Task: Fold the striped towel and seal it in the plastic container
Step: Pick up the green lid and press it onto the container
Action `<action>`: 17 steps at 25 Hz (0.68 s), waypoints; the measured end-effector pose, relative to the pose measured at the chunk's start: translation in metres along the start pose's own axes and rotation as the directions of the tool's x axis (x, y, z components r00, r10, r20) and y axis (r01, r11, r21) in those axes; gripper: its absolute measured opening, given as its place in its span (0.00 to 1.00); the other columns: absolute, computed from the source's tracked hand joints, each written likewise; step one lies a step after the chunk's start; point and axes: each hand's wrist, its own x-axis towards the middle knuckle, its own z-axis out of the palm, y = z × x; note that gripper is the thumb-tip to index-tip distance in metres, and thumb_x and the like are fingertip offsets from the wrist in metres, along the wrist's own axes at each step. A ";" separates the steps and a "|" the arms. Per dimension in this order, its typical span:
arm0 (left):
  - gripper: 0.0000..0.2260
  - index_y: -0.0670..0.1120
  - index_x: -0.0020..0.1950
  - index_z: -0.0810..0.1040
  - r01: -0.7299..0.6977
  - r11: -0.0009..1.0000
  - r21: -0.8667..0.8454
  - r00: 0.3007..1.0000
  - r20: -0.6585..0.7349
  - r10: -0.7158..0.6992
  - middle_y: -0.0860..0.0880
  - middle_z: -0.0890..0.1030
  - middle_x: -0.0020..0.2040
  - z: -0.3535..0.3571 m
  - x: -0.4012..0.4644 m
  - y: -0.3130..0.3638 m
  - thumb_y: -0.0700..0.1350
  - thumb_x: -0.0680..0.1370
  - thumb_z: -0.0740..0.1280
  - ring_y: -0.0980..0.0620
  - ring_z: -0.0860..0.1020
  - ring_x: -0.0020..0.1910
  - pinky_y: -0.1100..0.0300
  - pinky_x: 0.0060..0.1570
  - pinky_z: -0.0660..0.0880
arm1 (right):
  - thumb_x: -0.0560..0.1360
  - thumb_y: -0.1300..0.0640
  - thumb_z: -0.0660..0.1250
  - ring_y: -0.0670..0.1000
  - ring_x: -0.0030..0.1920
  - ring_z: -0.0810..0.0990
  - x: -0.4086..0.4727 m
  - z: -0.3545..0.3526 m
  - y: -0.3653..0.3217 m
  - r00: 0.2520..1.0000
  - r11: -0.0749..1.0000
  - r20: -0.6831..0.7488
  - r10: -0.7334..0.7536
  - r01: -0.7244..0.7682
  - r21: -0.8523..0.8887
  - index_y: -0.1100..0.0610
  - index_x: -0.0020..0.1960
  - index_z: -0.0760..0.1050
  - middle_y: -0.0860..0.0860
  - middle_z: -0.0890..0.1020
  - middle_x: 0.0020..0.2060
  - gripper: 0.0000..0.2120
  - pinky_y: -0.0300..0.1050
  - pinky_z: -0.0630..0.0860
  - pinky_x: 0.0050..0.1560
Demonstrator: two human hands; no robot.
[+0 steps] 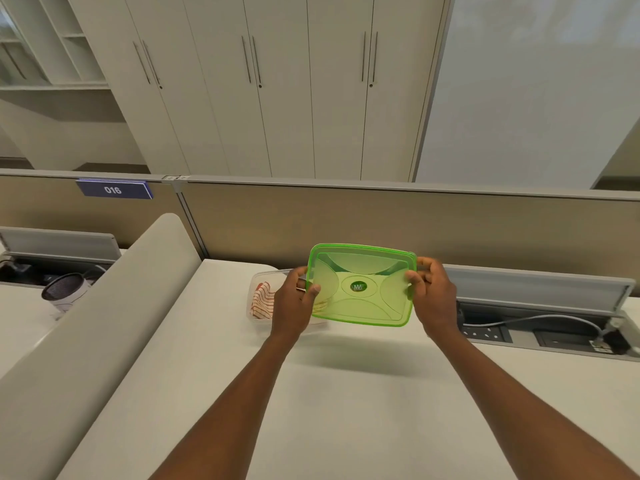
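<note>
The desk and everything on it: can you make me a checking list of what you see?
Surface: white desk, bare near the person.
Job's things: striped towel folded inside the clear plastic container; green lid held above it, not yet on.
Clutter: mesh cup on the neighbouring desk at left.
Grippers: left hand and right hand grip the lid's opposite edges.
Cables: grey cable in the socket tray at right.
Surroundings: tan partition, sign 016, tall cupboards.
</note>
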 end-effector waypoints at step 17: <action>0.24 0.46 0.72 0.70 0.155 0.929 0.336 0.986 -0.111 -0.124 0.42 0.76 0.52 -0.080 0.023 -0.094 0.53 0.79 0.65 0.45 0.76 0.51 0.56 0.50 0.70 | 0.71 0.58 0.73 0.53 0.53 0.77 -0.009 0.153 -0.018 0.914 0.975 0.385 0.129 -0.047 -0.217 0.55 0.67 0.73 0.57 0.79 0.53 0.26 0.41 0.68 0.52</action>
